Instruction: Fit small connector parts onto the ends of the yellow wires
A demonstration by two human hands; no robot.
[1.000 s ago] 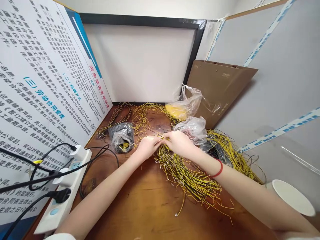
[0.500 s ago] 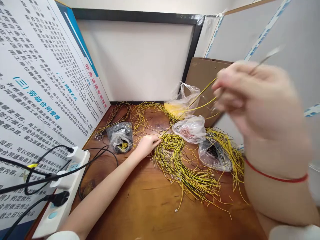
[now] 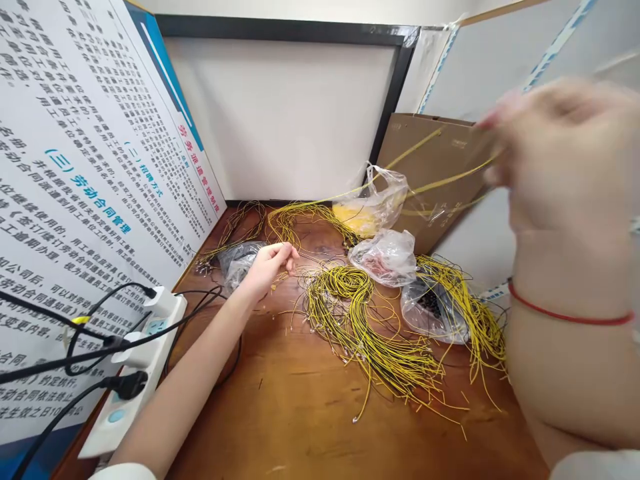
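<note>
My right hand (image 3: pixel 565 153), raised at the upper right and blurred, is closed on a yellow wire (image 3: pixel 460 179) whose smeared strands run off to the left. A pale, thin streak sticks up behind this hand, too blurred to name. Over the table at centre-left, my left hand (image 3: pixel 273 265) has its fingers curled together; whatever is between them, if anything, is too small to make out. Just right of it lies a big coiled bundle of yellow and black wires (image 3: pixel 370 327) with small pale ends. Partly behind the left hand sits a grey plastic bag (image 3: pixel 233 267).
A clear bag with yellow contents (image 3: pixel 365 210), another with reddish contents (image 3: pixel 385 257) and one with black pieces (image 3: pixel 433 310) stand behind the bundle. More yellow wires (image 3: pixel 465 307) drape at the right. A white power strip (image 3: pixel 133 380) with black cables is at left; a cardboard sheet (image 3: pixel 425 147) leans behind.
My left hand has come off the wire bundle and moved left and up, towards the grey bag. My right hand has moved further right with the yellow wire. The view has shifted slightly.
</note>
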